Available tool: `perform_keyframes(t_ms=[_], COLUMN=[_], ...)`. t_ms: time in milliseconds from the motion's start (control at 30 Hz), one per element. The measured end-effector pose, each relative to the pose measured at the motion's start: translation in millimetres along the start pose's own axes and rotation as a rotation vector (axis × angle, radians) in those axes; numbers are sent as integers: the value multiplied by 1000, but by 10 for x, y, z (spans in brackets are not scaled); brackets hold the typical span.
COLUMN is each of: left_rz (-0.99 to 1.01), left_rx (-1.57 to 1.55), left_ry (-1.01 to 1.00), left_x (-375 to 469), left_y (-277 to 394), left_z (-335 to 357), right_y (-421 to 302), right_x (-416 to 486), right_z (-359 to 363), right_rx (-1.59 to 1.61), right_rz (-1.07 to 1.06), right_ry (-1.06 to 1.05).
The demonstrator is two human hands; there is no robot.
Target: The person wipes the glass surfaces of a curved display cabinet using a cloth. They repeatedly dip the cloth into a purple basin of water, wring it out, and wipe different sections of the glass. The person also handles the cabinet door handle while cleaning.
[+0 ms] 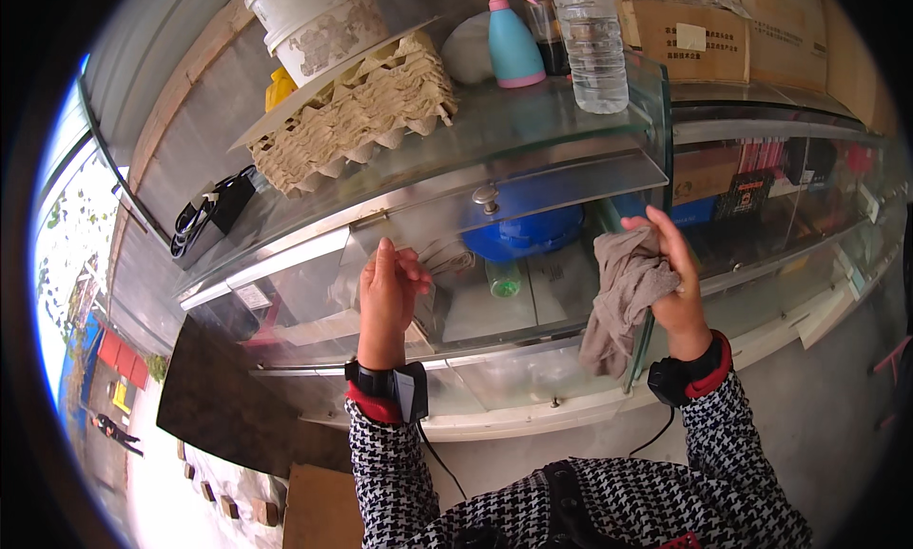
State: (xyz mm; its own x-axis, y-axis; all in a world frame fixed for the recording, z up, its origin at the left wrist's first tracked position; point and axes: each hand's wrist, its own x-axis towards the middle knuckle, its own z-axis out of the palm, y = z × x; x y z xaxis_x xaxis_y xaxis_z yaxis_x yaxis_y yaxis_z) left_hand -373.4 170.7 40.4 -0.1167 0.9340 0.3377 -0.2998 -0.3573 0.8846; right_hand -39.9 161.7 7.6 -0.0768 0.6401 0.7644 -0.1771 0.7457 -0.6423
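My right hand (677, 285) holds a crumpled grey-brown cloth (620, 299) that hangs down beside the glass edge of a display cabinet. My left hand (392, 292) is raised in front of the cabinet, its fingers loosely curled and holding nothing visible. Between the hands, a tilted glass panel with a round metal knob (486, 198) spans the cabinet's upper part. Behind and below it are a large blue plastic object (528, 231) and a small clear container with a green bottom (505, 285).
Stacked egg trays (356, 114) bear white buckets (328, 35) on the glass top. A spray bottle (512, 46), a water bottle (592, 49), cardboard boxes (685, 42) and a black adapter with cable (228, 203) stand or lie about. A distant person (114, 433) shows at lower left.
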Motion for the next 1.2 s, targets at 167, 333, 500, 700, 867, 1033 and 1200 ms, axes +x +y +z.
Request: perform_keyframes(t_ms=[167,333,500,700,867,1033,1200], left_rz=[-68,-33,-270,-473,-254,47,-179], left_rx=[54,437,341,385,346,396,178], left_ry=[-235,-518,-133,322,748,859,767], left_x=[-443,-1430,-2138,-3160,-4121,-4757,-5397], left_y=[-315,-982,-1052,-444,-2,90,374], left_z=[143,515,255,-325,-667,-869,-1113], right_y=[112,258,520,918,1100,853,-132], right_x=[-251,-654,-971,-1440,-1690,-2195,-2871], right_z=[198,699,982,1202,1404,2216,3313], right_rx=[125,13,-15,203,273,183,457], right_rz=[120,203,57,355,739,639,632], right_ry=[-63,-401,-652,-968,-843,-1080,-1495])
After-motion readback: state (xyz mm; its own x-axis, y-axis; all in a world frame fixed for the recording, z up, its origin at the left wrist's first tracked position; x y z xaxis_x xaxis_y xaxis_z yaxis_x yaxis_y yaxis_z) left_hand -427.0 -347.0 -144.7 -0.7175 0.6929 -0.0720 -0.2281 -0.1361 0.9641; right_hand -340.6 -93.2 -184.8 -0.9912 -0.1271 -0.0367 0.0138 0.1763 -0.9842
